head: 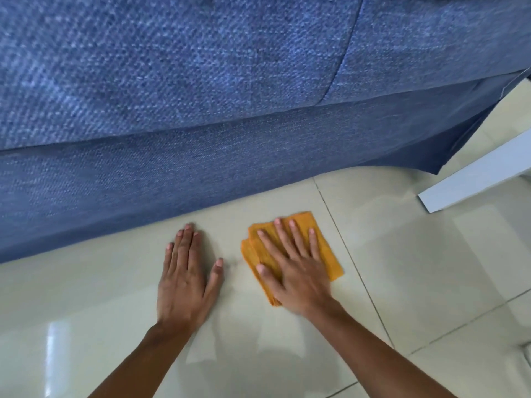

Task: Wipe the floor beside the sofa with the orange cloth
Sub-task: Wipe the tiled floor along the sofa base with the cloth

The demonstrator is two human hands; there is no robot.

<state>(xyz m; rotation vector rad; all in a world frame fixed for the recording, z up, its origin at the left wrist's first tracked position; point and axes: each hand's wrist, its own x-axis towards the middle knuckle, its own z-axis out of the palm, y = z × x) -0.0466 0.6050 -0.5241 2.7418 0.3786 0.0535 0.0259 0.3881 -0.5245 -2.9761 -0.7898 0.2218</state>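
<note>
A folded orange cloth (327, 254) lies flat on the glossy pale tiled floor (416, 268), just in front of the blue fabric sofa (201, 96). My right hand (293, 271) presses down on the cloth with fingers spread, covering its middle. To the cloth's left, my left hand (186, 271) rests palm-down on the bare tile with nothing in it, fingertips close to the sofa's base.
The sofa's front fills the upper half of the view and its skirt meets the floor along a slanted line. A white furniture leg or panel (474, 173) stands at the right, beyond the sofa's corner. Tile joints run across the floor at the right.
</note>
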